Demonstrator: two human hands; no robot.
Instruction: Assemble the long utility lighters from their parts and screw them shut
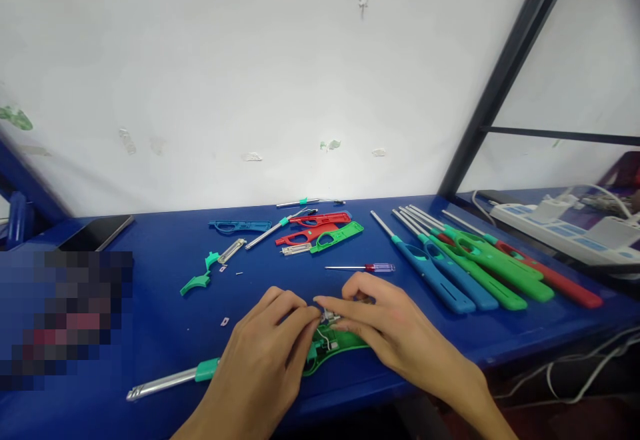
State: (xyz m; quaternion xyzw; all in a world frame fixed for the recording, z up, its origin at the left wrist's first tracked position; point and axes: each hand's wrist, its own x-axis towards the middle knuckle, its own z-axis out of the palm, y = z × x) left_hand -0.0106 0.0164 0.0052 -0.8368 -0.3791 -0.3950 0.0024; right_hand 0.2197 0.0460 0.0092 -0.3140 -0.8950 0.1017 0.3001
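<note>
My left hand [270,343] is closed over an opened gas lighter, its fingers curled and its thumb partly hidden. The lighter's green half shell [345,341] lies beneath both hands, with a white wire and teal parts inside. Its silver barrel [165,385] sticks out to the left, ending in a teal collar. Above the shell my right hand [395,323] pinches a small silvery valve-like part [329,317] between thumb and index finger. The left fingertips touch or nearly touch that same part. Its lower edge is hidden by fingers.
Several assembled lighters [450,267] lie at right. A screwdriver [377,267] rests behind my right hand. Farther back are red half shells [305,233], a green half shell [340,237], and a blue one [240,227]. Teal triggers [196,283], a phone [105,232] and a power strip [565,230] sit around.
</note>
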